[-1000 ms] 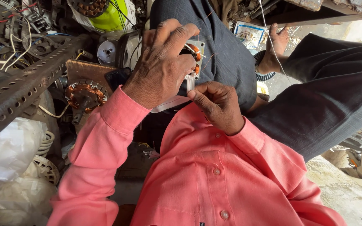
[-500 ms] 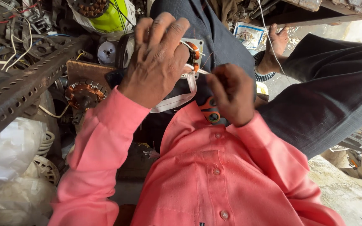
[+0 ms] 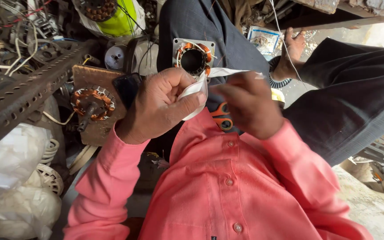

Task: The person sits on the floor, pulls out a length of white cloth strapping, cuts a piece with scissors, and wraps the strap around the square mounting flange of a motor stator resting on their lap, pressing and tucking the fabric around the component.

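At the far left a perforated steel angle (image 3: 23, 95) slants across a heap of wires, with white bags (image 3: 10, 178) below it. Beside it a wooden board (image 3: 95, 111) carries a copper-wound rotor (image 3: 92, 102) on a dark shaft. Above, a yellow-green casing (image 3: 118, 18) sits among the clutter.

My left hand (image 3: 161, 109) is curled in front of my chest, thumb and fingers pinched together on one end of a white strip (image 3: 196, 91). The strip runs rightward from that pinch, under the stator (image 3: 193, 59), a square metal plate with orange copper windings around a round bore, which rests on my dark trouser leg (image 3: 210, 26) just beyond my hands.

My right hand (image 3: 247, 106) is blurred; its fingers are closed on the other end of the strip, whose tip pokes out past them. Below it, against my pink shirt (image 3: 227, 186), orange scissors handles (image 3: 221, 116) show, touching the hand; I cannot tell if it grips them.

Farther right my bare foot (image 3: 292, 53) rests near a small printed packet (image 3: 263, 40).
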